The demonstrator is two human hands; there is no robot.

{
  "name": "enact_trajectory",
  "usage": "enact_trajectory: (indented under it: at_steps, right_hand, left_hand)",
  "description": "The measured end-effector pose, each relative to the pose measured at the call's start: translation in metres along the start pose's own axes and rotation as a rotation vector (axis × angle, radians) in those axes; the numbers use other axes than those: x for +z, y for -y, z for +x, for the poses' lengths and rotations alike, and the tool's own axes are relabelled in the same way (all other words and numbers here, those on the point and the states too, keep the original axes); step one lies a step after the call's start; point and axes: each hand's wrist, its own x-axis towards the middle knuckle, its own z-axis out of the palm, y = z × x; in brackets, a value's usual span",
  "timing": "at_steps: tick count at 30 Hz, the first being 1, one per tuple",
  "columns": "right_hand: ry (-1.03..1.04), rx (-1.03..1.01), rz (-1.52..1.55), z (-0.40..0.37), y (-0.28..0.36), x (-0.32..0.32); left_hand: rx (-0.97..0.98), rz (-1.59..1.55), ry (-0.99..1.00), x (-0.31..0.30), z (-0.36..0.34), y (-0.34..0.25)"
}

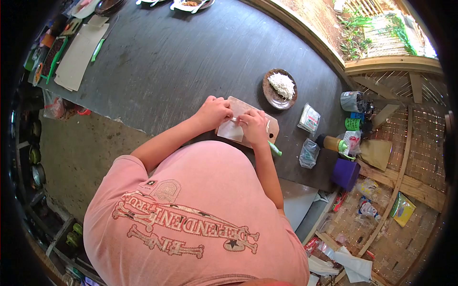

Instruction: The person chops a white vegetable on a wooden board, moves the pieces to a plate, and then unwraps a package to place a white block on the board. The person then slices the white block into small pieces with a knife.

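On a wooden cutting board (pixel 274 128) near the table's front edge lies a thin white sheet (pixel 229 131), like a wrapper. My left hand (pixel 214 113) bends its fingers onto the sheet's upper left part. From the right, my right hand (pixel 254 124) pinches the same sheet, a small rolled or folded edge showing between the hands. The fingertips partly hide it. A green-handled knife (pixel 275 148) pokes out beside the board's lower right, its blade not visible. Just beyond the board stands a brown plate (pixel 269 95) with a heap of white shreds (pixel 282 86).
Right of the board lie a square packet (pixel 309 118) and a clear plastic bag (pixel 309 153). A brown jar (pixel 330 143) and purple box (pixel 345 173) stand by the woven wall. Cardboard (pixel 82 57) and another green-handled knife (pixel 98 50) are at far left.
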Motion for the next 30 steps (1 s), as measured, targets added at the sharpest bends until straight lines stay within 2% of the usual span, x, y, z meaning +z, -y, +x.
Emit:
enact_trajectory:
  at_steps: [1, 5, 8, 13, 16, 19, 30]
  right_hand:
    - [-0.009, -0.076, 0.042, 0.000, -0.001, 0.003]
    - [-0.067, -0.060, 0.050, -0.003, -0.003, 0.014]
    - [-0.074, -0.059, 0.043, -0.003, -0.002, 0.014]
    - [-0.121, -0.233, -0.020, -0.007, 0.003, 0.009]
    - [-0.147, -0.245, -0.041, -0.012, 0.006, 0.007]
    - [-0.207, -0.312, -0.067, -0.017, 0.006, 0.005]
    - [-0.273, -0.292, -0.147, -0.033, 0.006, 0.008]
  left_hand:
    - [0.008, 0.004, -0.012, 0.000, 0.001, -0.002]
    - [-0.011, 0.039, -0.007, 0.002, 0.002, -0.003]
    - [0.035, 0.094, 0.005, 0.002, 0.003, -0.003]
    - [0.146, 0.201, 0.031, 0.004, 0.001, 0.001]
    - [0.209, 0.162, -0.045, 0.003, 0.000, 0.004]
    - [0.263, 0.148, -0.017, -0.006, -0.001, 0.009]
    - [0.321, 0.123, -0.014, -0.013, -0.009, 0.020]
